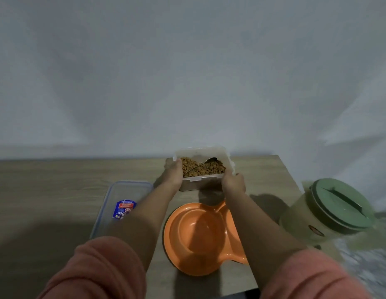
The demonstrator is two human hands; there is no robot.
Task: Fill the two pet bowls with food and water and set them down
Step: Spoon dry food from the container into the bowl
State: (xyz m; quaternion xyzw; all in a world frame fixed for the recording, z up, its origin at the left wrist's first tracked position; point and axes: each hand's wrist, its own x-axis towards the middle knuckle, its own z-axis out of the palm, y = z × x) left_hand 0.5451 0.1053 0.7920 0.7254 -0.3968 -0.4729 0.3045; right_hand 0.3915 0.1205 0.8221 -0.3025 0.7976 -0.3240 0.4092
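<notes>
Both hands, left [173,174] and right [234,182], around the kibble container [201,167] beyond the orange double bowl [196,236].

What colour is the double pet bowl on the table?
Orange. The pet bowl shows plainly in the head view, lying empty between the person's forearms.

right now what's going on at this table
A person grips a clear container of dry pet food with both hands, left hand and right hand, at the far side of the wooden table. A spoon lies in the kibble. The orange double pet bowl sits nearer, empty. The container's lid lies to the left, and a jug with a green lid stands on the right.
</notes>
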